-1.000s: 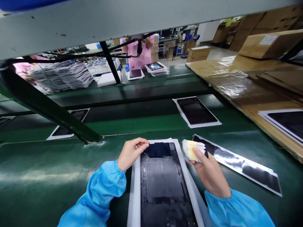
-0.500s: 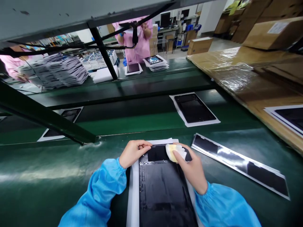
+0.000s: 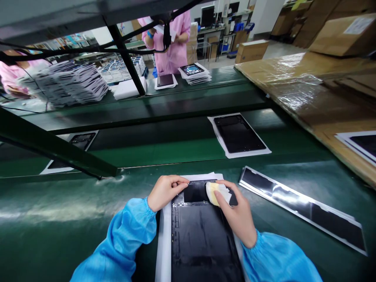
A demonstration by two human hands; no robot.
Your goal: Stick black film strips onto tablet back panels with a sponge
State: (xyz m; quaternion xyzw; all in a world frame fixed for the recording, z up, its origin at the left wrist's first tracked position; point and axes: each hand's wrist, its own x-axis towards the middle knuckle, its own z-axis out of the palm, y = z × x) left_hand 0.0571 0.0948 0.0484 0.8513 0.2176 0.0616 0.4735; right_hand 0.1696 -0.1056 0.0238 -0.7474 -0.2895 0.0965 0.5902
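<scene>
Right hand point(image 3: 240, 216) is sitting farther left than a second ago, grip holding pad point(image 3: 212, 192) at black film point(image 3: 194, 192); left hand point(image 3: 163, 192) is pinching narrow, apparently steadying film's far-left corner

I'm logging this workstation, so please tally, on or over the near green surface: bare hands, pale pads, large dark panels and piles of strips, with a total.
Bare hands: 2, the left hand and the right hand
Pale pad: 1, held in the right hand
Large dark panel: 1
Pile of strips: 1
Total: 5
</scene>
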